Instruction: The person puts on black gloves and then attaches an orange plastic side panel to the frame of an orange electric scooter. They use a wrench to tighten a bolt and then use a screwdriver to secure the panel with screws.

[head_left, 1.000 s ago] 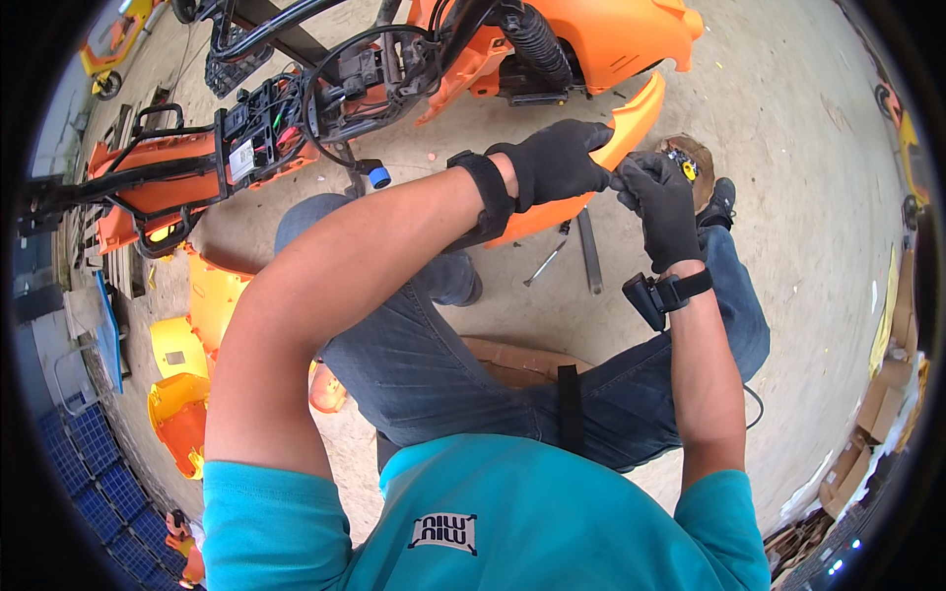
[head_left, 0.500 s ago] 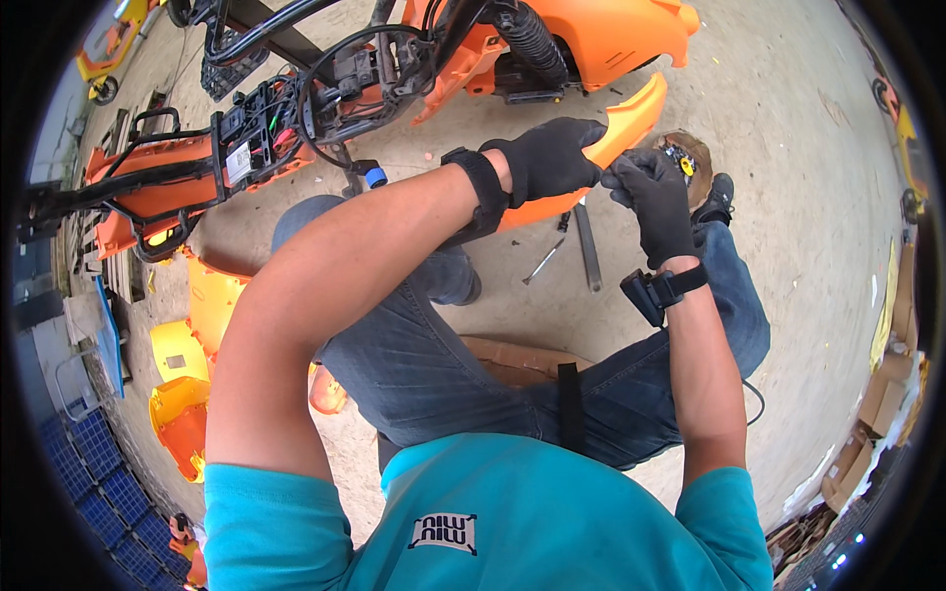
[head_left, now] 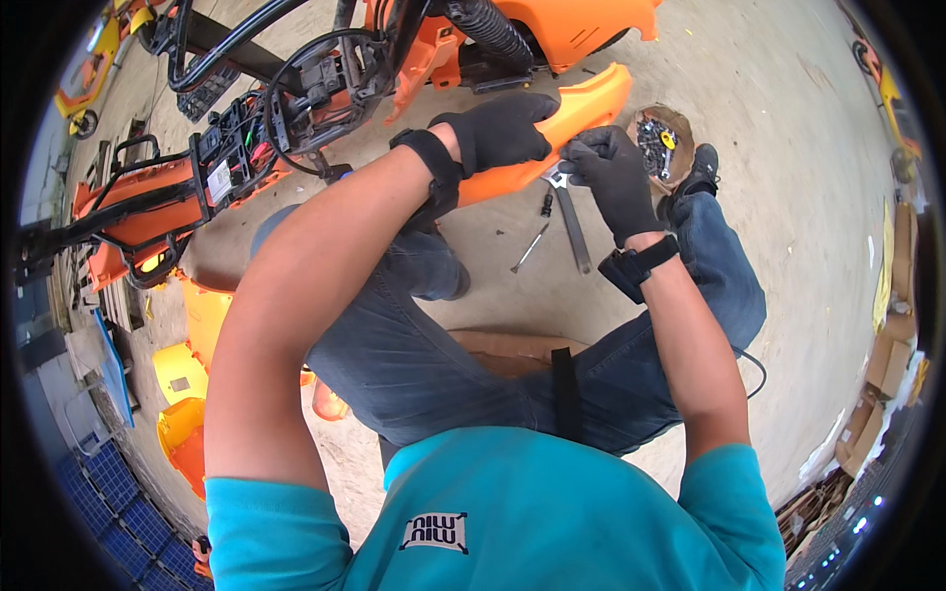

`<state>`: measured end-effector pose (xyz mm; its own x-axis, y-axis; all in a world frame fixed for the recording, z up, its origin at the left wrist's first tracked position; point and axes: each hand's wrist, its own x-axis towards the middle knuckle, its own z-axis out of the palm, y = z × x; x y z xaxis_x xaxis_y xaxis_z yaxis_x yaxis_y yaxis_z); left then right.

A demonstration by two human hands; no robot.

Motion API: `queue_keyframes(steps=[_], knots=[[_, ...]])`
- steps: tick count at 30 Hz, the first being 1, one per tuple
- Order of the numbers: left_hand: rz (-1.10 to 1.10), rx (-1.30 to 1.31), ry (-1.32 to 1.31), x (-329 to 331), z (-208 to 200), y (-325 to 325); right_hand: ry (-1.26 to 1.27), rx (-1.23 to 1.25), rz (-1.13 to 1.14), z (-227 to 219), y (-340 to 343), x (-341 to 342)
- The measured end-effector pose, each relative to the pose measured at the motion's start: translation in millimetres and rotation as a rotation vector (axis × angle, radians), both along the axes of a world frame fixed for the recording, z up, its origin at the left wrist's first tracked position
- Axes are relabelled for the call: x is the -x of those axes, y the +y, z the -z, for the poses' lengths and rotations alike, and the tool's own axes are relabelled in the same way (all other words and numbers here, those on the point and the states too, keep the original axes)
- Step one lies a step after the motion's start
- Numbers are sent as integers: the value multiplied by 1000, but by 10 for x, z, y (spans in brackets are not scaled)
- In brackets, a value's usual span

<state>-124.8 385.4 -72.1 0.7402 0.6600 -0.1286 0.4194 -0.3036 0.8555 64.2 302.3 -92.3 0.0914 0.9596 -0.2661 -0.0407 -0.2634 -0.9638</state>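
Observation:
My left hand, in a black glove, is closed around a curved orange plastic panel held above the floor between my knees. My right hand, gloved too, has its fingers pinched together close to the panel's near edge. What those fingers hold, if anything, is hidden. Just below the panel, an adjustable wrench lies on the concrete. To its left are a screwdriver and a small black part. Right of my right hand stands a cardboard box containing small metal hardware and a yellow item.
A partly stripped orange scooter with exposed black frame and wiring fills the upper left. Yellow and orange panels lie left of my legs. Flattened cardboard sits between my thighs. More cartons line the right edge.
Both hands and the panel have shifted left and slightly down in view, and the surroundings have shifted left as well. The wrench's head and more of the hardware box now show.

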Motion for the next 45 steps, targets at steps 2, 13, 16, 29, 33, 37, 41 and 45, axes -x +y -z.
queue_keyframes(steps=[2,13,16,29,33,37,41,45], knots=[[-8,25,46,2,-5,5,-43,-31,-29,42,-7,-2],[8,-12,42,33,-44,31,-310,-108,32,122,55,-68],[29,47,85,9,-109,34,-359,-118,30,174,74,-125],[6,-23,98,34,-62,83,-177,-10,221,140,174,-255],[24,-1,64,74,-31,127,191,187,25,124,191,-315],[-6,109,-62,124,10,163,292,189,-105,156,140,-245],[-46,217,-79,107,-36,111,277,174,-96,138,109,-184],[-30,162,-31,88,-103,85,256,131,-99,147,114,-187]])
